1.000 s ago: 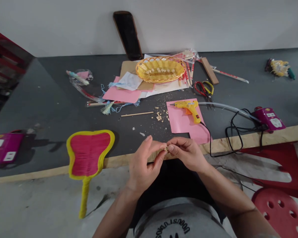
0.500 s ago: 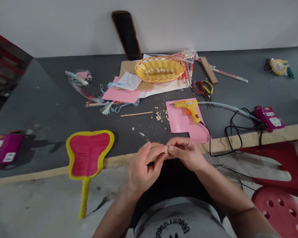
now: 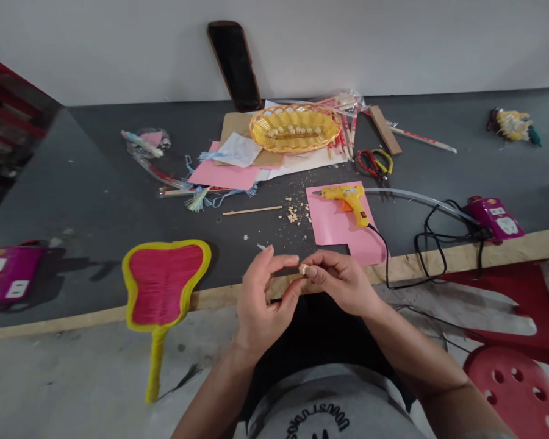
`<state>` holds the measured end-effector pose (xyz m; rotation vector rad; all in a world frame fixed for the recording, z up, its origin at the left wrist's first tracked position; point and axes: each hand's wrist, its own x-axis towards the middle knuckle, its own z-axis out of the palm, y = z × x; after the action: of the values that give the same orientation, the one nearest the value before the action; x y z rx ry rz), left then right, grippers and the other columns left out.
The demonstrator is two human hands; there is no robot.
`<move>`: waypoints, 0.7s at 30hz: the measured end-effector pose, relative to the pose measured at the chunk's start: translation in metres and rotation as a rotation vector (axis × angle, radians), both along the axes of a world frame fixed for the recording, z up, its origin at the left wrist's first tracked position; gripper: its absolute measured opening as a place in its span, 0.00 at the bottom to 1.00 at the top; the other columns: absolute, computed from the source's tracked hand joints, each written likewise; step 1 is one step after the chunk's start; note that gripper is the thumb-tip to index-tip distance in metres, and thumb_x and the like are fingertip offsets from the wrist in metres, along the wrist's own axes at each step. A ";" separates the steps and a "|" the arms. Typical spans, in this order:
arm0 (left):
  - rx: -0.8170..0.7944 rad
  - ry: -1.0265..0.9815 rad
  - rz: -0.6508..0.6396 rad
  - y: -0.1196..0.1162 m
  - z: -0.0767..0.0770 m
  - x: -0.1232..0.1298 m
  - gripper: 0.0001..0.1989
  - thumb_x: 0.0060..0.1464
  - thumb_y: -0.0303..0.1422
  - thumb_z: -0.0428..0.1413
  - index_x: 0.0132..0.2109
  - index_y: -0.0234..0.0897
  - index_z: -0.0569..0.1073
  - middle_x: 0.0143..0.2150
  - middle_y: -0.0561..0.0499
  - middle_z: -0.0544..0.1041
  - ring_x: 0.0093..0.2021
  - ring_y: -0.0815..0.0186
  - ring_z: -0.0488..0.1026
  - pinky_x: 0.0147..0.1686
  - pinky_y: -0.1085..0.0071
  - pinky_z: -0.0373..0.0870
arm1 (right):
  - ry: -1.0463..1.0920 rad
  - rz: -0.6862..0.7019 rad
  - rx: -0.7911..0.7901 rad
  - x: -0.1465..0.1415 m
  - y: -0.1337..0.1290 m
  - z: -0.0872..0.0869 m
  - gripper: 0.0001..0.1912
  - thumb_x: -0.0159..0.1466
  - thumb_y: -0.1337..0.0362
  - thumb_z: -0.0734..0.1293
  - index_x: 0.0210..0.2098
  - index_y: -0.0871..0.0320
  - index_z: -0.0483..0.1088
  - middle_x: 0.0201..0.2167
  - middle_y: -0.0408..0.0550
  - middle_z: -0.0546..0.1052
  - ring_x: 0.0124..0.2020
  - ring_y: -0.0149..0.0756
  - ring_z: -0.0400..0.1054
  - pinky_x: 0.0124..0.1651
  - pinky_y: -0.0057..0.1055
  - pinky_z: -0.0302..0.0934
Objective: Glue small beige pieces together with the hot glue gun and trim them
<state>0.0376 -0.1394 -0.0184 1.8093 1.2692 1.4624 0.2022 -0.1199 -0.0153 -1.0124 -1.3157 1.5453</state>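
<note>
My right hand (image 3: 343, 277) pinches a small pale, lumpy cluster (image 3: 304, 269) between thumb and forefinger, just over the table's front edge. The cluster looks made of little beige bits, though it is too small to make out fully. My left hand (image 3: 268, 299) is open beside it, index finger stretched out and thumb tip close to the cluster; whether the thumb touches it I cannot tell. Beyond my hands, loose beige bits (image 3: 293, 214) lie scattered near a thin wooden stick (image 3: 251, 210). Similar pale clusters (image 3: 295, 130) sit in a yellow woven basket (image 3: 260, 137).
A yellow glue gun (image 3: 348, 196) lies on pink paper (image 3: 324, 228), its cord running to a purple power box (image 3: 496, 216). Scissors-like pliers (image 3: 375, 163) are behind it. A pink and yellow fan (image 3: 165, 283) overhangs the table edge at left. A phone (image 3: 235, 64) leans on the wall.
My left fingers have spread away from the cluster, the index finger lifting off it. My right hand keeps its pinch, and more of the cluster shows.
</note>
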 end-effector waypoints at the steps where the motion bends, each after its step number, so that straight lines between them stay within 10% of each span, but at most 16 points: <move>1: -0.081 -0.063 -0.011 -0.001 0.002 0.000 0.32 0.54 0.23 0.61 0.63 0.43 0.61 0.47 0.48 0.80 0.44 0.62 0.80 0.45 0.62 0.79 | -0.103 -0.016 0.105 0.001 0.001 0.002 0.10 0.67 0.57 0.67 0.38 0.57 0.76 0.33 0.45 0.78 0.35 0.30 0.72 0.40 0.29 0.67; 8: -0.397 -0.355 -0.052 -0.002 0.012 0.003 0.27 0.55 0.26 0.63 0.60 0.43 0.67 0.39 0.52 0.80 0.39 0.68 0.79 0.41 0.70 0.79 | -0.452 -0.109 0.601 0.006 0.003 0.004 0.07 0.69 0.66 0.66 0.38 0.58 0.76 0.32 0.48 0.80 0.35 0.33 0.74 0.39 0.29 0.70; 21: -0.768 -0.924 -0.181 0.006 0.008 0.009 0.27 0.45 0.28 0.70 0.52 0.41 0.71 0.31 0.56 0.79 0.32 0.72 0.76 0.36 0.77 0.75 | -0.414 -0.165 0.745 0.008 0.001 0.001 0.07 0.67 0.69 0.66 0.43 0.56 0.76 0.37 0.49 0.79 0.39 0.33 0.75 0.42 0.30 0.74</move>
<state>0.0468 -0.1330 -0.0107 0.5896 0.9248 1.2065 0.2105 -0.1191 -0.0147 -0.9305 -1.8402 0.6252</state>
